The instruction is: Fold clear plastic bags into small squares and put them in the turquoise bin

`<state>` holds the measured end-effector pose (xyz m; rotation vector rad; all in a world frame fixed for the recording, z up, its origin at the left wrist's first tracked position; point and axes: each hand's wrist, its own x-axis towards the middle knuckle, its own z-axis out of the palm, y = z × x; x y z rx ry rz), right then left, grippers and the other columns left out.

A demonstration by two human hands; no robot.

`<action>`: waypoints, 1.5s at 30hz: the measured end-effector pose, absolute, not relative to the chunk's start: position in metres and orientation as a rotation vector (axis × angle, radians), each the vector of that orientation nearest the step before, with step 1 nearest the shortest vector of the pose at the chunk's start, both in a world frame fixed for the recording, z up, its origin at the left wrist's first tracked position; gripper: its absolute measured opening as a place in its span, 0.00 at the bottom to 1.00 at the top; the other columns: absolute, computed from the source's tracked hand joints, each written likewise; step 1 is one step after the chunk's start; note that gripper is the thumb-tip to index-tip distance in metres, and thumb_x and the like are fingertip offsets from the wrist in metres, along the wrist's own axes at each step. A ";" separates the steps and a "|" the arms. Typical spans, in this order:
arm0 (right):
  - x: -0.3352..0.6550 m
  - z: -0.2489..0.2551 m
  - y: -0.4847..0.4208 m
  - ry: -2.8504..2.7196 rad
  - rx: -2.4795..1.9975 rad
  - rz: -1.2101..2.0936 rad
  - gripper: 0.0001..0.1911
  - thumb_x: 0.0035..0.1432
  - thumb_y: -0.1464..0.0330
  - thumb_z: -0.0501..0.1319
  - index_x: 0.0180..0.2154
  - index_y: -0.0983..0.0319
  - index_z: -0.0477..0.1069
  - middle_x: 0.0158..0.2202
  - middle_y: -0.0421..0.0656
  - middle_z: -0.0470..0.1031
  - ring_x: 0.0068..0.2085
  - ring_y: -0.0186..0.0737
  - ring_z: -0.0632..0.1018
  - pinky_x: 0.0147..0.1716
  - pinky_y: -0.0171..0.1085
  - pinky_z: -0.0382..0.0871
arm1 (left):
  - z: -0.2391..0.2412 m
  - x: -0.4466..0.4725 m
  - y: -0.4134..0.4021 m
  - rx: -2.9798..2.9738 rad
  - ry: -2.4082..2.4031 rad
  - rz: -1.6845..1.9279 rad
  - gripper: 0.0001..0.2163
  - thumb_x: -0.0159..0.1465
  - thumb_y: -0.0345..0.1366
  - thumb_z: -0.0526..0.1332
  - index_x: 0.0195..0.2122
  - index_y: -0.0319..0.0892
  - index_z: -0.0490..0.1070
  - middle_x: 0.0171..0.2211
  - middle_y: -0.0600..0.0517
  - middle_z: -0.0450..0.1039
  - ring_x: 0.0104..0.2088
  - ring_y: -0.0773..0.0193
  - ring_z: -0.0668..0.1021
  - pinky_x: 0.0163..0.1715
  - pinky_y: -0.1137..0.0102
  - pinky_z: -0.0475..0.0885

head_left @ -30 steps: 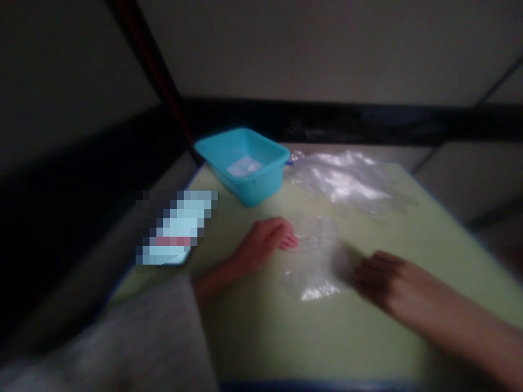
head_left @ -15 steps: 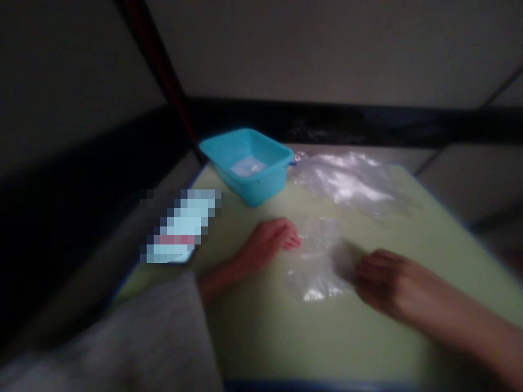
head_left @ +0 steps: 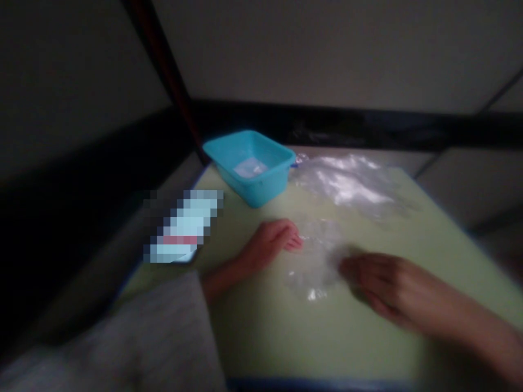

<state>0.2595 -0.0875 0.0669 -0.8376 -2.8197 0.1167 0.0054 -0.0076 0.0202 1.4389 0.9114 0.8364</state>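
Observation:
A small clear plastic bag (head_left: 312, 256) lies flat on the pale green table (head_left: 286, 326). My left hand (head_left: 272, 242) rests on the table with its curled fingertips pressing the bag's left edge. My right hand (head_left: 376, 280) lies over the bag's right side, fingers stretched toward the left; it is blurred by motion. Neither hand lifts the bag off the table.
A turquoise plastic tub (head_left: 251, 166) stands at the table's far left with something pale inside. A pile of clear plastic bags (head_left: 351, 182) lies at the far right. A blurred-out flat object (head_left: 183, 226) sits at the left edge. The room is dim.
My right hand has slid leftward over the bag, covering more of it. My left hand has stayed on the bag's left edge.

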 end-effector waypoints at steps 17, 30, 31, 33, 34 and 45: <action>0.268 0.070 -0.076 -2.690 -1.051 0.390 0.15 0.58 0.76 0.54 0.47 0.62 0.67 0.39 0.46 0.77 0.35 0.39 0.77 0.35 0.37 0.71 | 0.021 0.005 -0.008 1.438 0.926 0.832 0.11 0.62 0.39 0.55 0.28 0.38 0.68 0.29 0.47 0.77 0.30 0.63 0.80 0.29 0.71 0.75; 0.269 0.075 -0.082 -2.832 -0.934 0.409 0.08 0.62 0.71 0.56 0.35 0.60 0.74 0.34 0.42 0.74 0.38 0.39 0.75 0.37 0.40 0.68 | 0.023 0.004 -0.008 1.441 0.956 0.819 0.09 0.62 0.36 0.54 0.28 0.38 0.68 0.29 0.47 0.77 0.29 0.63 0.80 0.28 0.72 0.75; 0.268 0.074 -0.082 -2.835 -0.921 0.408 0.07 0.61 0.72 0.56 0.34 0.60 0.74 0.34 0.42 0.74 0.37 0.39 0.75 0.37 0.39 0.68 | 0.024 0.005 -0.008 1.441 0.961 0.817 0.09 0.62 0.35 0.54 0.28 0.37 0.68 0.29 0.47 0.77 0.29 0.63 0.80 0.28 0.72 0.75; 0.266 0.071 -0.082 -2.823 -0.878 0.372 0.08 0.61 0.72 0.56 0.34 0.60 0.74 0.33 0.42 0.74 0.36 0.39 0.75 0.36 0.39 0.68 | 0.025 0.005 -0.009 1.444 0.963 0.815 0.09 0.62 0.35 0.53 0.28 0.37 0.68 0.29 0.46 0.77 0.30 0.63 0.80 0.28 0.72 0.75; 0.266 0.069 -0.082 -2.816 -0.865 0.344 0.08 0.62 0.72 0.56 0.34 0.60 0.74 0.32 0.42 0.74 0.36 0.39 0.75 0.35 0.39 0.67 | 0.025 0.005 -0.009 1.445 0.962 0.813 0.09 0.62 0.35 0.53 0.28 0.37 0.68 0.29 0.46 0.77 0.30 0.63 0.80 0.28 0.72 0.74; 0.261 0.059 -0.090 -2.833 -0.832 -0.011 0.13 0.63 0.75 0.53 0.27 0.62 0.70 0.27 0.42 0.72 0.33 0.39 0.72 0.35 0.40 0.65 | 0.022 0.005 -0.007 1.444 0.962 0.816 0.09 0.61 0.36 0.54 0.28 0.37 0.68 0.29 0.47 0.77 0.29 0.64 0.80 0.28 0.72 0.75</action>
